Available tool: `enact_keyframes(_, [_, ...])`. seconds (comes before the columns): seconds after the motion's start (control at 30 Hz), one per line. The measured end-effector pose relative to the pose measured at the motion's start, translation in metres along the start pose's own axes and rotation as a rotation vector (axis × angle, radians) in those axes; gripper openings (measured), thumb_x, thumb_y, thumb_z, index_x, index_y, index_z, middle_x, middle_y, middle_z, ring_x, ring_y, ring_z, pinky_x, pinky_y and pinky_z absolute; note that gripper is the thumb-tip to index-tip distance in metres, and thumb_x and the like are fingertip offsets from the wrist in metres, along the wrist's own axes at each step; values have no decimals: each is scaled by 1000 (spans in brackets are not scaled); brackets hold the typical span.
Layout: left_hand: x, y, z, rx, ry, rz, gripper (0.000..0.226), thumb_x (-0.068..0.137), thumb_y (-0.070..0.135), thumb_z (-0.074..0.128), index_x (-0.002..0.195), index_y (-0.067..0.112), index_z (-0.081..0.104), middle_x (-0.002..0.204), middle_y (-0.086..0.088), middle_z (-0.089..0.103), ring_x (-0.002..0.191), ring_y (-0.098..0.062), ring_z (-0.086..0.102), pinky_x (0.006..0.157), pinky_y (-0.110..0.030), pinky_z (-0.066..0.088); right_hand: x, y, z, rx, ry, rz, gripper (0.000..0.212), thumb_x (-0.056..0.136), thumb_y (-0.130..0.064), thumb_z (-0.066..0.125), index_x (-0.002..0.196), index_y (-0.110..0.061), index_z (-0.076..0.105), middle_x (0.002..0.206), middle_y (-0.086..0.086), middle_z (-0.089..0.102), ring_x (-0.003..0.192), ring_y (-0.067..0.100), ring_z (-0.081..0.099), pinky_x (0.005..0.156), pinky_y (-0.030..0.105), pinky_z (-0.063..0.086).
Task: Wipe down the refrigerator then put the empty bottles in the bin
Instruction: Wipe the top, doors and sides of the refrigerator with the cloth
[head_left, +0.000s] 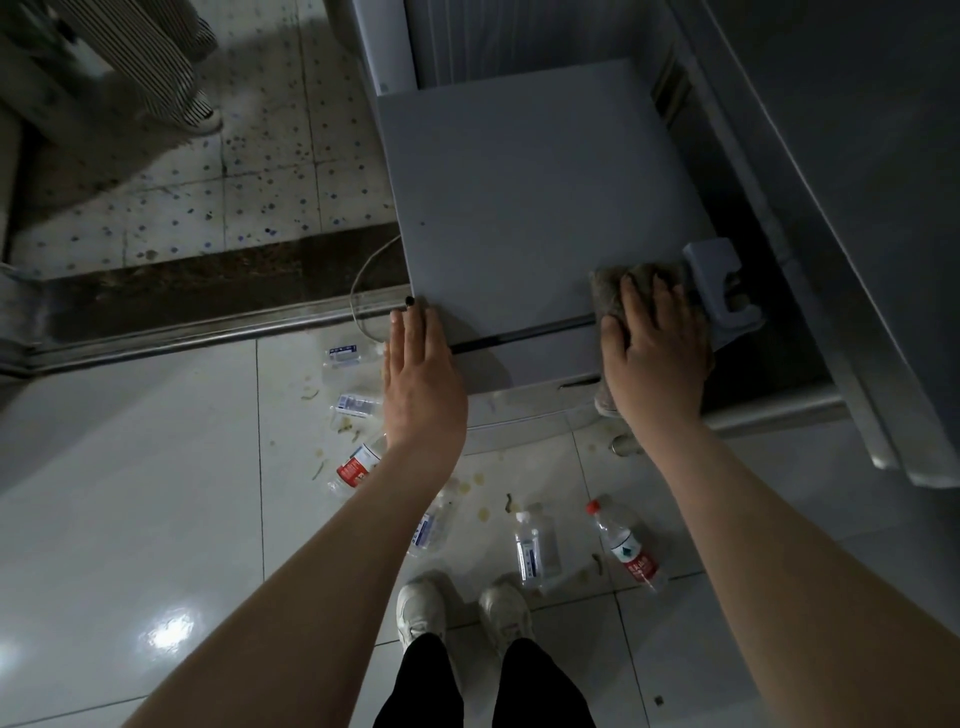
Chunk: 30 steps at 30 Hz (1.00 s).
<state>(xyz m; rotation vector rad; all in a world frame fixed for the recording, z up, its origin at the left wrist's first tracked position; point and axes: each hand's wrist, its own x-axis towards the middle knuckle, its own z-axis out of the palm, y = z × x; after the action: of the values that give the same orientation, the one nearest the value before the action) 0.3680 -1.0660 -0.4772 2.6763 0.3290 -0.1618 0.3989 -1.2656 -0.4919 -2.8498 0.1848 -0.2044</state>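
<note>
Lying on the tiled floor (156, 519) before the refrigerator (519, 197), clear plastic bottles (535, 551) point various ways, untouched. At its front right corner the right hand (654, 343) presses a brown cloth (610, 291), fingers (631, 306) flat. At the front left corner the left hand (421, 374) rests flat, holding nothing. The smooth grey top left to wipe appears to run left and back from the cloth.

The grey refrigerator (519, 197) is standing before me, a brown cloth (608, 291) lying on its top; clear bottles (535, 551) are lying scattered on the floor (130, 493).
</note>
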Motion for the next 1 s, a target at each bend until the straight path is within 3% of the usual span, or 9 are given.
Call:
enact_keyframes(0.2, [-3,3,2,-22,-4,-17,51,102,23,20,148,12,3,158,-3,-3,144,-17,-9,113,-27,-7,-15,-20,9,14,40,-84,55,87,-42,37,130,-15,54,137,19,49,128,38,44,103,51,34])
enact_keyframes(0.33, [0,4,3,29,0,-9,52,102,26,19,148,13,1,158,-1,-3,144,-16,-9,115,-29,-6,-10,-2,6,12,26,-172,54,89,-44,34,133,-17,52,139,15,48,130,35,42,105,47,30])
enact_keyframes(0.47, [1,8,4,100,25,-13,52,102,26,18,148,10,1,158,-4,-2,144,-17,-9,116,-30,-7,-1,19,-5,27,-25,-75,62,90,-46,22,139,-16,44,145,15,40,136,33,32,110,45,23])
enact_keyframes(0.57, [1,12,5,115,32,-28,53,101,27,19,148,8,1,158,-5,-2,144,-18,-9,116,-30,-7,2,22,-8,63,-24,-33,63,90,-44,20,136,-12,47,143,16,43,134,32,36,109,44,27])
enact_keyframes(0.77, [1,23,5,140,13,-50,60,100,36,22,148,8,0,158,-7,-3,144,-20,-10,115,-33,-8,-2,12,-10,378,118,32,35,91,-19,45,115,-3,65,118,17,63,112,35,56,98,45,43])
enact_keyframes(0.9, [7,38,5,160,8,-27,62,99,39,25,148,9,3,158,-6,-3,144,-21,-10,116,-34,-8,-9,8,-32,709,130,192,32,96,-10,48,126,-5,56,130,9,56,123,20,49,102,19,32])
enact_keyframes(1.0, [13,58,9,159,-15,57,60,99,40,24,148,11,6,158,-7,-4,144,-21,-11,114,-33,-9,-8,12,-46,742,208,264,34,97,-13,45,130,-9,54,134,7,53,126,18,46,107,28,34])
